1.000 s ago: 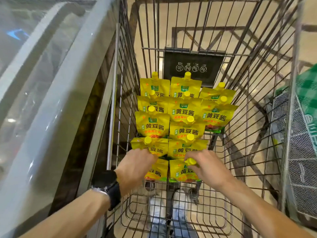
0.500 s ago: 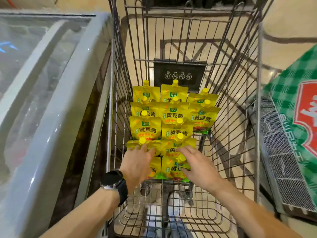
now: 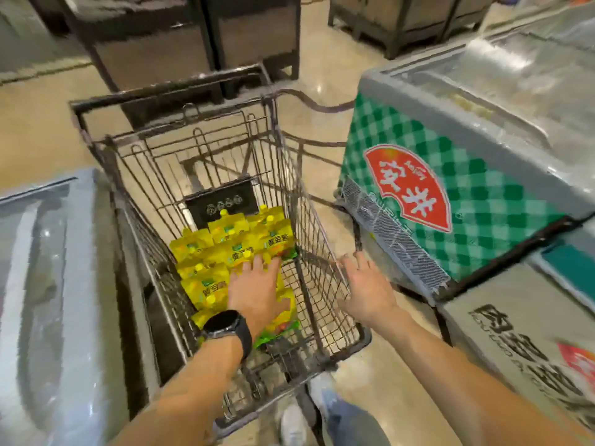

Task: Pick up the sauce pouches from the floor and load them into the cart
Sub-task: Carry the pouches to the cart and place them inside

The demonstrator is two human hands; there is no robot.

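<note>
**Pouches Laid in Cart, Both Hands Unclenched**

The sauce pouches (image 3: 206,284) were seen inside the cart (image 3: 365,339), laid flat on its wire bottom in overlapping rows. Each pouch was yellow with a yellow cap, and green was visible along the lower edges of those nearest the cart's near end. The rows reached from that end up to a black placard (image 3: 222,204) fixed at the cart's far end.

The left hand (image 3: 257,291) was held inside the cart, palm down, with its fingers straight and spread. It was laid over the pouches on the cart's right side, and nothing was gripped by it. Whether the palm was pressed on them or held just above could not be told through the blur. A black watch (image 3: 225,326) was worn on that wrist.

The right hand (image 3: 367,284) was held outside the cart, just beside its right wall, with the fingers extended and apart and nothing held. Contact between its fingertips and the wire rim could not be made out.

A green-checked freezer (image 3: 483,204) stood to the right of the cart, a pale freezer (image 3: 48,284) close against its left side, and dark display stands (image 3: 145,43) beyond its far end. A white shoe (image 3: 293,426) was seen on the floor below the cart's near end.
</note>
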